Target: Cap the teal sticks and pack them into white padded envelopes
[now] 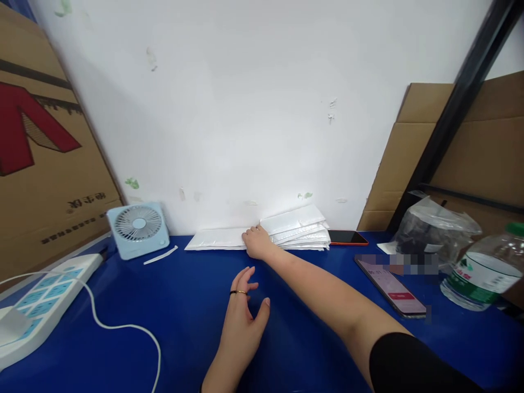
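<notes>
Several white padded envelopes [301, 224] lie in a loose stack against the wall, fanned out at the right. One long white envelope [216, 238] stretches to the left at the bottom. My right hand [257, 242] reaches across to the middle of the stack, its bent fingers closed on the envelopes' edge; its fingertips are partly hidden. Nearer to me, my left hand [244, 322] hovers over the blue table [135, 305] with fingers apart and nothing in it. A dark ring and a gold-coloured ring show on its fingers.
At left stand a light-blue fan [139, 229], a white strip [161, 255], a power strip [49, 300] with a white cable [123, 326], and a cardboard box [49, 180]. At right are an orange-edged phone [347, 237], a lit phone [393, 288], a plastic bag [434, 226] and a bottle [485, 273].
</notes>
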A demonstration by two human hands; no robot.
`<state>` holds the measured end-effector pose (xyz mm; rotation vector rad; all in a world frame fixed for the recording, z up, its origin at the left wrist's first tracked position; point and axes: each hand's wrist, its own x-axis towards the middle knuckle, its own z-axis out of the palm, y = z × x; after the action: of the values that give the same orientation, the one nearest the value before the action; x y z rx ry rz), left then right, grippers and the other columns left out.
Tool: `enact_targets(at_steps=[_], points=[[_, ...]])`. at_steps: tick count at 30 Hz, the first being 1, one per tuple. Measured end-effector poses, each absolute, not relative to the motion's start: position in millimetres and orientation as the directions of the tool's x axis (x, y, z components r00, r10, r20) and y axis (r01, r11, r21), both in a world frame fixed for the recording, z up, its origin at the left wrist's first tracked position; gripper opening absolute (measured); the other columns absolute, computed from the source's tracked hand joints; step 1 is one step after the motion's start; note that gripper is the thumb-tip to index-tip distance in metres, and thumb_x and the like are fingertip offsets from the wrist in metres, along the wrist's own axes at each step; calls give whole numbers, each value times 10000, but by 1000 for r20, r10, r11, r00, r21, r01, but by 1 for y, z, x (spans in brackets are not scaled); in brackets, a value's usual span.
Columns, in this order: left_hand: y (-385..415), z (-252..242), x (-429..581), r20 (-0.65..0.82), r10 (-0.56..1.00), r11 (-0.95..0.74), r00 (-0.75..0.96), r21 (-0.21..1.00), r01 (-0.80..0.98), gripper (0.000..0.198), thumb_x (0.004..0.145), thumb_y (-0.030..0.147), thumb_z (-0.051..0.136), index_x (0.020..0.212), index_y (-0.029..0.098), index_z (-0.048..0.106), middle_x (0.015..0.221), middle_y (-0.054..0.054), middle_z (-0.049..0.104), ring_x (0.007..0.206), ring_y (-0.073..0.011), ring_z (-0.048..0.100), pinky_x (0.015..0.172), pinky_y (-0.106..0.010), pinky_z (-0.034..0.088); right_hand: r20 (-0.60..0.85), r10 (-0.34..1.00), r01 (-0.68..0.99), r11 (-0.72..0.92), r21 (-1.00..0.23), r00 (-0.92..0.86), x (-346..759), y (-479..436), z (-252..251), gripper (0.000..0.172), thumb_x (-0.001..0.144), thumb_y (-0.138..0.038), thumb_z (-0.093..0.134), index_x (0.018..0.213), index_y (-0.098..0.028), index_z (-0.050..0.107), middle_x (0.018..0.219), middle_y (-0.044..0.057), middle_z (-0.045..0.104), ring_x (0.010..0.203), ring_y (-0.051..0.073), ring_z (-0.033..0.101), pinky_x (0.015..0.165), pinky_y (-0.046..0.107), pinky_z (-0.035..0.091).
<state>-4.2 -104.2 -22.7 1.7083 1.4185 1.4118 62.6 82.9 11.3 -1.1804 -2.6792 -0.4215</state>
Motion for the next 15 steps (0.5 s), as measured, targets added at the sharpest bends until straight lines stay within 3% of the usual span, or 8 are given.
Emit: enact_targets(at_steps=[3,6,9,11,13,15], points=[[-104,-21,-5,318,943,-282,-94,918,277,553,754,276,573,1275,270,391,1324,-108,388,1046,-228,546,869,-419,442,295,704,759,631,158,-646,61,84,22,223,825,-108,411,936,-90,603,937,157,634,885,238,561,813,354,337],[-101,-14,-7,110,991,-117,-80,989,-92,593,744,314,601,1283,247,363,1332,-122,404,1122,-236,512,907,-400,430,406,694,777,626,69,-595,69,70,46,283,898,-185,328,1068,-154,551,1016,109,610,877,209,565,773,318,365],[-97,-5,-10,-151,984,179,96,826,-534,455,802,396,511,1200,194,427,1316,-146,438,1163,-227,494,929,-374,430,636,615,647,727,-228,-467,92,39,71,253,903,-256,362,1047,-200,563,1002,55,606,912,170,555,785,258,384],[-95,0,-6,-192,956,292,221,677,-675,394,824,445,444,1112,178,480,1278,-146,482,1171,-220,489,944,-374,428,714,598,491,774,-399,-364,115,13,82,232,893,-274,394,975,-181,589,960,46,615,923,160,549,826,246,385],[-95,3,3,-131,967,251,217,613,-749,374,831,469,409,1072,197,498,1237,-117,524,1172,-211,489,961,-389,420,686,685,345,723,-599,-244,141,-15,85,225,877,-316,431,891,-171,603,881,32,630,855,158,561,798,252,408],[-98,4,16,-21,997,66,68,627,-776,358,841,468,381,1090,237,493,1194,-75,561,1164,-198,496,976,-401,411,563,814,163,580,-798,-139,165,-39,78,229,846,-365,489,830,-168,604,784,21,635,766,161,573,709,255,440]])
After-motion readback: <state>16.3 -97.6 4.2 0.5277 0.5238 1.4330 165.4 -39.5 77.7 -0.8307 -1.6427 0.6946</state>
